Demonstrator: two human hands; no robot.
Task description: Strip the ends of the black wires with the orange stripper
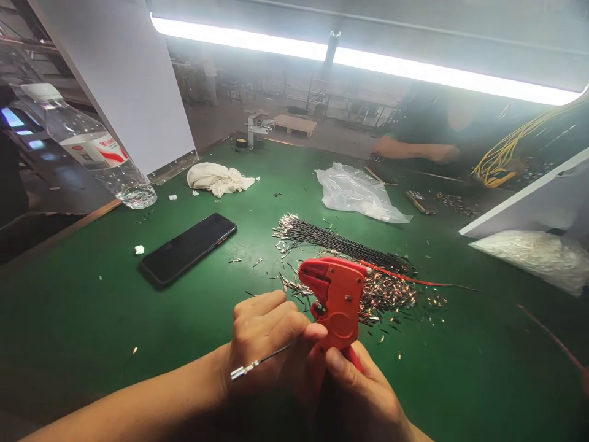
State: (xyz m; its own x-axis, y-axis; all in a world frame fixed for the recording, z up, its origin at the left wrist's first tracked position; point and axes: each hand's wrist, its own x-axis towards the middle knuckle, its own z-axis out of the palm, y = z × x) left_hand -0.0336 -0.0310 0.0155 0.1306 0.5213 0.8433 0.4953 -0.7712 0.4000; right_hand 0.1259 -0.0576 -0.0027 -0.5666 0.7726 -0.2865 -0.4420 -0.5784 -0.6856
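A red wire stripper point(343, 298) stands upright in my right hand point(368, 390), whose fingers wrap its handles. Beside it my left hand point(269, 322) is closed on a short black wire point(271, 355). The metal terminal point(243, 370) on that wire points to the lower left; its other end is hidden by my fingers, close to the tool. Behind the stripper lies a bundle of black wires point(345, 239) with terminals at their left ends. Around and under the tool's head spreads a pile of cut wire bits and terminals point(386, 298).
On the green table point(184, 331) lie a black phone point(188, 248), a cream cloth point(218, 178) and a clear plastic bag point(359, 193). A water bottle point(92, 147) is at the left edge. Across the table a person's arm point(414, 149) is near yellow wires point(501, 159). A lamp point(368, 58) hangs above.
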